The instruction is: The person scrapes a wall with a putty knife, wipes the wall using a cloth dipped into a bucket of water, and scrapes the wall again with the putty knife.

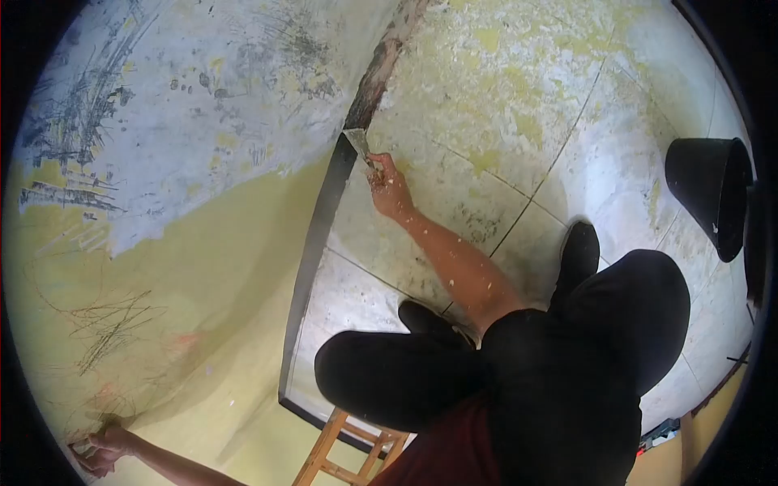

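My right hand (391, 188) is closed around the handle of a scraper (356, 142). Its flat blade touches the foot of the wall, where the dark baseboard (321, 217) meets a bare brown strip (378, 85). White flecks dot my right forearm. At the far lower left, my left hand (107, 450) is up against the yellow wall (219, 235) with its fingers curled in. Whatever it holds there, if anything, is too small and dark to make out.
White patches and scraped marks cover the upper wall (219, 89). Dust and yellow flakes lie over the tiled floor (494, 105). A black bucket (703, 190) stands at the right. Behind my legs is a wooden stool or ladder (336, 444). My knees are bent, feet on the tiles.
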`<state>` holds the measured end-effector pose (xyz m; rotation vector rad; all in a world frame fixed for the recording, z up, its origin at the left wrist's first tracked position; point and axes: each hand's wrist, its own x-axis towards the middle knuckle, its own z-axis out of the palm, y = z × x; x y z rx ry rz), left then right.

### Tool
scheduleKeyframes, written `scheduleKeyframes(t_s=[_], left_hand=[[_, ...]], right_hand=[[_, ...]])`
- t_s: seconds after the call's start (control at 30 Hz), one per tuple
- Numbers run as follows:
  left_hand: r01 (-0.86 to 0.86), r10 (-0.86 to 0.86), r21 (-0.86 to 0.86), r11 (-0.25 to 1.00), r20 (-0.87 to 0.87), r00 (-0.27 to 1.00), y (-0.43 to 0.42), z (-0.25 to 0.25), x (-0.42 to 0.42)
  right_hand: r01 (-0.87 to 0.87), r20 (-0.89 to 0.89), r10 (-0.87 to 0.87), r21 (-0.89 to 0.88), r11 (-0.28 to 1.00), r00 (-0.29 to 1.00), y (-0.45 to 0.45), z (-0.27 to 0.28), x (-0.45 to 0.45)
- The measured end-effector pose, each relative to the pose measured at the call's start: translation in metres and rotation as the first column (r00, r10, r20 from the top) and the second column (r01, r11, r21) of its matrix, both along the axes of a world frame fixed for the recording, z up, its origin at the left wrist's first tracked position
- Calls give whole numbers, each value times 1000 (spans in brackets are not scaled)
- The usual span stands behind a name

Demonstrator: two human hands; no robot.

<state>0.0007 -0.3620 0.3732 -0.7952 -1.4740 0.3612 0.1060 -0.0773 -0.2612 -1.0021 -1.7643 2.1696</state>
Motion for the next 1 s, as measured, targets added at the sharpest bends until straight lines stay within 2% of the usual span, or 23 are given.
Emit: scheduleKeyframes(t_s=[0.03, 0.1, 0.13, 0.17, 0.23, 0.3, 0.43, 0.5, 0.53, 0.57, 0.63, 0.67, 0.73, 0.77, 0.83, 0.87, 0.97, 1.0], left_hand=[[-10, 10, 25, 1000, -4, 1000, -8, 5, -1], [-30, 31, 75, 997, -12, 999, -25, 17, -4], [-24, 24, 71, 997, -7, 1000, -26, 18, -7], [-35, 36, 77, 996, -6, 999, -15, 11, -3], [-60, 60, 89, 994, -4, 998, 8, -2, 3], [-49, 45, 114, 992, 36, 998, 12, -8, 4], [-63, 65, 127, 990, -8, 998, 1, -2, 1], [-50, 48, 101, 994, 20, 999, -9, 6, -1], [-47, 45, 95, 994, 18, 999, -9, 11, 0], [-33, 32, 35, 999, 26, 999, -7, 13, -1], [-8, 9, -31, 999, 52, 999, -15, 16, -9], [-6, 6, 4, 1000, 18, 1000, -17, 17, -12], [-31, 33, 61, 998, -27, 999, -16, 8, -5], [-43, 48, 91, 995, -48, 998, -9, 0, 0], [-52, 57, 99, 994, -46, 997, -3, -2, 2], [-59, 64, 98, 993, -45, 997, -4, -1, 3], [-67, 66, -12, 998, -47, 997, -26, 34, -3], [-61, 60, -28, 998, -50, 997, -35, 40, -8]], right_hand=[[-5, -3, 5, 7, 1000, 1000, -8, -2, -4], [206, 16, -208, 84, 975, 978, -56, -2, -4], [238, -67, -232, 101, 966, 970, -71, -2, 1], [246, -82, -238, 107, 963, 968, -66, 0, -2], [86, 16, -85, -73, 994, 996, -63, 4, 6], [71, 79, -63, -96, 993, 995, -62, 5, 9], [175, -2, -175, -47, 984, 985, -86, -4, 7], [272, 31, -271, -169, 947, 962, -93, -10, 1], [290, 53, -286, -92, 953, 957, -75, 4, -5], [300, 55, -296, -98, 949, 954, -55, 6, -20], [417, -112, -408, 65, 907, 906, -20, -7, -45], [417, -100, -410, 63, 907, 907, -20, -13, -46], [377, -9, -380, -100, 921, 925, -25, -17, -41], [378, -31, -381, -79, 922, 924, -21, -14, -36], [133, 37, -131, -81, 988, 991, -41, 2, -4], [198, 8, -199, 23, 980, 980, -36, -1, -8], [246, -39, -244, 86, 965, 969, -1, -15, -26], [294, -65, -287, 198, 935, 956, -18, -26, -26]])
